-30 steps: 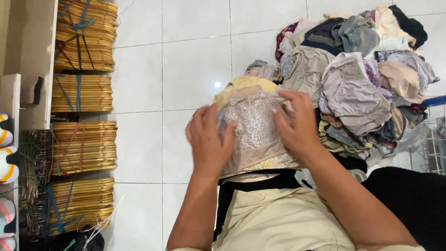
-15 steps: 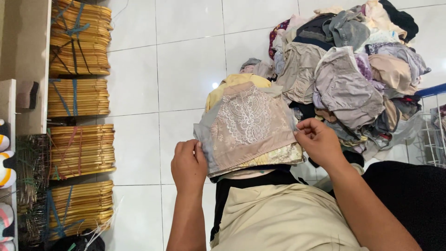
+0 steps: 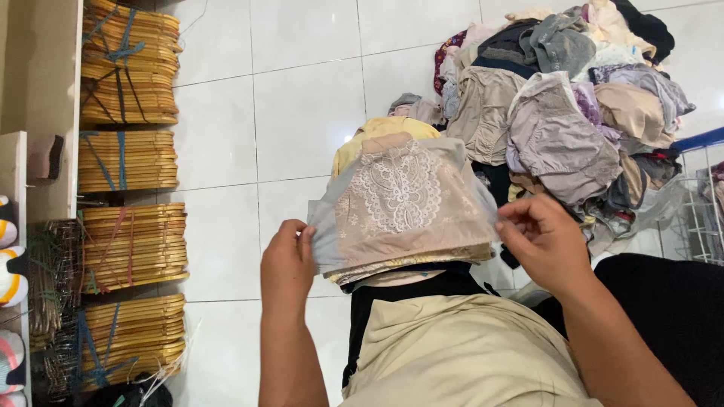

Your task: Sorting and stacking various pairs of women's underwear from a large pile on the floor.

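- While both hands pull at its side edges, the beige lace-fronted undergarment with grey mesh sides [image 3: 403, 200] lies spread flat on top of a small stack of folded garments [image 3: 392, 267], just beyond the person's lap.
- At the undergarment's left edge, the left hand [image 3: 286, 264] has its fingers closed, pinching the grey mesh between thumb and fingertips.
- At the undergarment's right edge, the right hand [image 3: 543, 241] grips the fabric with thumb and bent fingers curled onto it.
- Under the undergarment, a yellow folded cloth [image 3: 369, 136] sticks out at the far side of the stack.
- Nearer the person than the undergarment, a black garment [image 3: 430, 286] lies touching a tan fabric-covered lap [image 3: 460, 350].
- Beyond and to the right of the undergarment, a large loose heap of mixed grey, beige, purple and black clothes [image 3: 566, 113] sits on the white tiled floor [image 3: 302, 98].
- Right of that heap, well apart from the undergarment, a white wire basket with a blue rim [image 3: 701, 203] shows at the frame edge.
- Far to the left of the undergarment, four tied bundles of wooden hangers [image 3: 132, 241] lie in a row along the floor.
- Beside those bundles, further left, stands a pale wooden shelf unit [image 3: 41, 105].
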